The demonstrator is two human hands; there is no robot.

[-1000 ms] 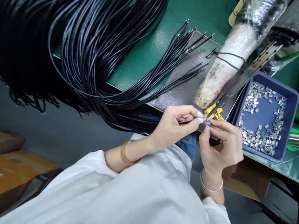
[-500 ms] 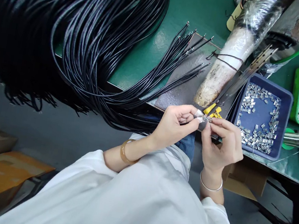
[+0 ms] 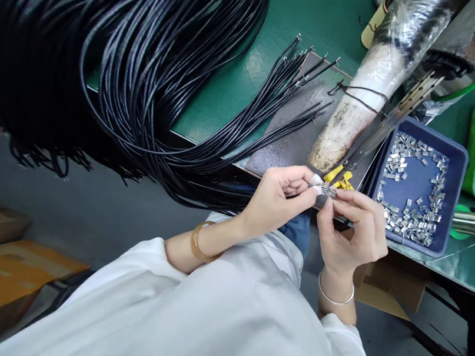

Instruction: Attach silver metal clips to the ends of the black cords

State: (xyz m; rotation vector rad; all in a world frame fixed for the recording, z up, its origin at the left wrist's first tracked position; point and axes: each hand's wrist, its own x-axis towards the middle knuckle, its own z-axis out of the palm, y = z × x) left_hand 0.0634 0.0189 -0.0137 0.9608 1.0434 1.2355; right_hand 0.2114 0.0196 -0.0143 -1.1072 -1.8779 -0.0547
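Note:
My left hand (image 3: pixel 282 193) is closed in a pinch, with white tape on its fingertips. A thin silvery metal piece (image 3: pixel 328 190) pokes out of that pinch; its exact kind is too small to make out. From the other side, my right hand (image 3: pixel 353 222) has thumb and forefinger closed at the right end of this piece. Just beyond the fingertips, bright yellow parts (image 3: pixel 344 180) sit under a perforated metal nozzle (image 3: pixel 402 110). To the left, black cables (image 3: pixel 245 125) lie in a bundle, their bare tips resting on a dark plate (image 3: pixel 276 145).
A blue tray (image 3: pixel 456 175) of small metal clips stands right of my hands, with a green bin (image 3: pixel 474 148) of similar pieces beyond. A wrapped tube (image 3: pixel 347 120) slants down over the plate. Cable mass (image 3: pixel 39 41) hangs over the table edge. Cardboard boxes (image 3: pixel 9 269) lie below left.
My right thumb has shifted slightly down and left at the metal piece. My left hand keeps its pinch in nearly the same place.

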